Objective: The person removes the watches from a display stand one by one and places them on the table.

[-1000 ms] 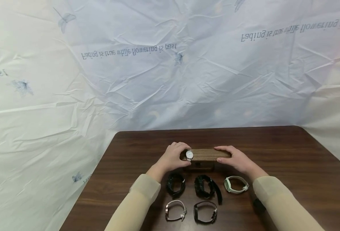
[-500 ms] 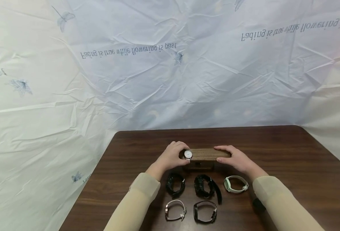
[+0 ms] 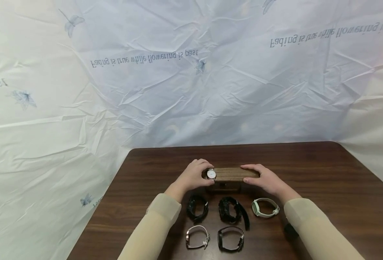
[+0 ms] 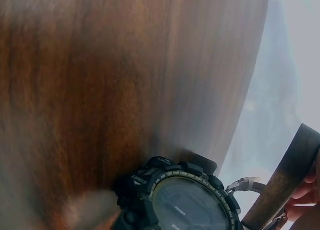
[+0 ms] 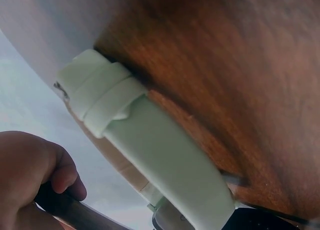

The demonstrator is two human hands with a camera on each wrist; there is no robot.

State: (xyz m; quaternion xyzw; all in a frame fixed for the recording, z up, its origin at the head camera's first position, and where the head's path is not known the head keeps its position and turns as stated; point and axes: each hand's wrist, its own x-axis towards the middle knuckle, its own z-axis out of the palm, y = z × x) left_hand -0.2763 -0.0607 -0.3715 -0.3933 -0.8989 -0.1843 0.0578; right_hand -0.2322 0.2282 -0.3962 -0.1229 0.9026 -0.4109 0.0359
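A wooden bar (image 3: 232, 174) stands on a small base at the middle of the dark table (image 3: 325, 169). My left hand (image 3: 200, 174) curls round its left end and grips a white-faced watch (image 3: 211, 174) that sits there. My right hand (image 3: 255, 177) grips the bar's right end, fingers over the top and thumb at the front. In the left wrist view a black digital watch (image 4: 185, 200) lies close below, with the bar (image 4: 290, 185) at the right edge. In the right wrist view my thumb (image 5: 62, 172) curls round the bar, beside a pale green strap (image 5: 145, 150).
Several watches lie on the table between my forearms: two black ones (image 3: 198, 211) (image 3: 232, 211), a pale green one (image 3: 265, 207), a silver one (image 3: 197, 237) and a dark one (image 3: 231, 239). A creased white printed sheet (image 3: 191, 90) hangs behind the table.
My left hand and the white-faced watch have shifted very slightly left at the bar's end. The right hand and the bar have stayed where they were.
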